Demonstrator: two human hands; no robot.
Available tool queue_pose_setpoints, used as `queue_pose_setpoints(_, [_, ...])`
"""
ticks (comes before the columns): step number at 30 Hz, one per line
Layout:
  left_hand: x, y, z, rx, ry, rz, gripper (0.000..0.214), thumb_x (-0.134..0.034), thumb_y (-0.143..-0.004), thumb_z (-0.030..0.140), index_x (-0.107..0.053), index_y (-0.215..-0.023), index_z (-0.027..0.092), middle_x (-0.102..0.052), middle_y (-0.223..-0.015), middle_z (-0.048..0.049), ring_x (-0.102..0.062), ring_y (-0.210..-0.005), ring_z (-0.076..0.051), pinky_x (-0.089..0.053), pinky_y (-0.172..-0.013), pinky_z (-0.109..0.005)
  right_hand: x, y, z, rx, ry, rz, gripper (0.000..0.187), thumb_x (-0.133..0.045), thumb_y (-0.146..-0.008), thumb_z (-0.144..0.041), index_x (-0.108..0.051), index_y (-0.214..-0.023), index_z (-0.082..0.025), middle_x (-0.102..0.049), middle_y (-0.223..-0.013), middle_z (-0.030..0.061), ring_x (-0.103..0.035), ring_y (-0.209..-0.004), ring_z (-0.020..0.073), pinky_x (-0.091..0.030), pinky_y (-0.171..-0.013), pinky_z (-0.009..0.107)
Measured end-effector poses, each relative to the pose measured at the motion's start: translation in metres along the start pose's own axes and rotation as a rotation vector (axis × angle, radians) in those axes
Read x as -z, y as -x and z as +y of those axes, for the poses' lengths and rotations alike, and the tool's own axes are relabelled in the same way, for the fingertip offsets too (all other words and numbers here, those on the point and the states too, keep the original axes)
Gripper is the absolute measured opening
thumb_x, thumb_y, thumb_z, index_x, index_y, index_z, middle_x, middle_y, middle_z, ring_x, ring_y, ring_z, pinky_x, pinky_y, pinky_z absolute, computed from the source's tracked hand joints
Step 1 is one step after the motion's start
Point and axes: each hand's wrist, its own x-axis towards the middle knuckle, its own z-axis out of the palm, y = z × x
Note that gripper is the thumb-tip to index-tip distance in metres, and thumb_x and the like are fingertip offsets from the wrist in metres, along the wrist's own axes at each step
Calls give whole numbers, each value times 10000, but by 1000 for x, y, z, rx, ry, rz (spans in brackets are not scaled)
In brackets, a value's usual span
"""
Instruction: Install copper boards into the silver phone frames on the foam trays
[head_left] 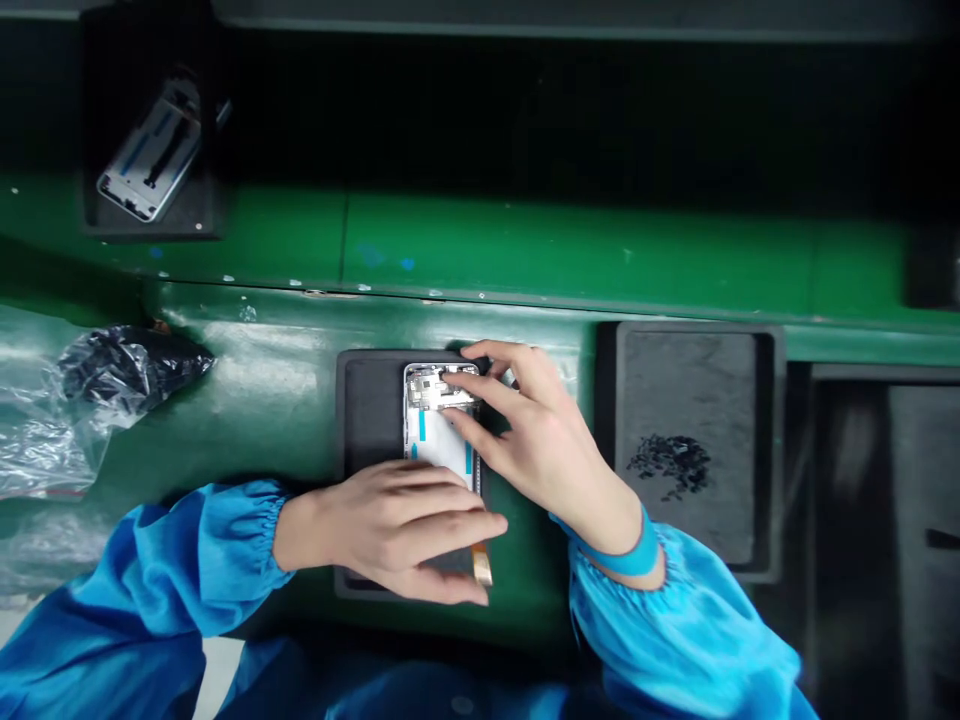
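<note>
- Phone housing [441, 425]: lying flat on a dark foam mat [367, 420] at the middle of the view, long side running near to far. Its far end shows metal parts and its middle a white panel with blue strips.
- Left hand [390, 530]: fingers pressed together, laid across the near end of the phone housing from the left, thumb lower down. It covers that end, so whether it truly grips is hard to say.
- Right hand [540, 440]: comes in from the right with fingers spread, fingertips [456, 378] on the metal at the far end of the phone housing. No clear pinch shows – the fingers hide what lies beneath them, so I cannot tell whether they hold a small part.
- Flat gold-coloured ribbon [481, 565]: sticks out past the near end of the phone housing, just beside the left hand's fingertips.
- Blue sleeves [187, 560]: gathered at both wrists, with a blue wrist strap [622, 552] on the right wrist.
- Second dark foam mat [690, 450]: to the right of the right hand, carrying a small heap of tiny dark parts [670, 465].
- Clear plastic bag [127, 370]: on the green surface [570, 240] at left, well apart from the hands.
- Another phone housing [150, 150]: in a dark tray [150, 215] at the far left.
</note>
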Motion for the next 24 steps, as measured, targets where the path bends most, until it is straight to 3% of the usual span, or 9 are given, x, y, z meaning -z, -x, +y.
queue_pose_setpoints(4, [9,-1,-6,-34,-184,-105,122,-644,-977,198,-712,-1060,139,-795,-1005,-79,-757,-977,-240,-630,-891,-366,-3,0,0,15,37,-15,246,-686,-971,-263,-731,-1192,-167,-637,-1321,174,-608,-986,276,-567,-915,518])
queue_pose_setpoints(6, [13,-3,-7,-16,-277,-138,108,-617,-979,115,-718,-986,151,-790,-986,-65,-747,-981,-230,-611,-882,-360,-3,0,0,15,39,-13,258,-684,-973,-268,-733,-1204,-163,-640,-1320,173,-604,-982,274,-570,-908,512])
queue_pose_setpoints(24, [18,-5,-9,54,-256,-139,124,-616,-978,101,-727,-970,157,-777,-986,-62,-727,-1009,-222,-587,-936,-365,-5,1,4,-24,-22,31,201,-713,-965,-296,-761,-1142,-214,-691,-1287,131,-629,-942,253,-561,-891,504])
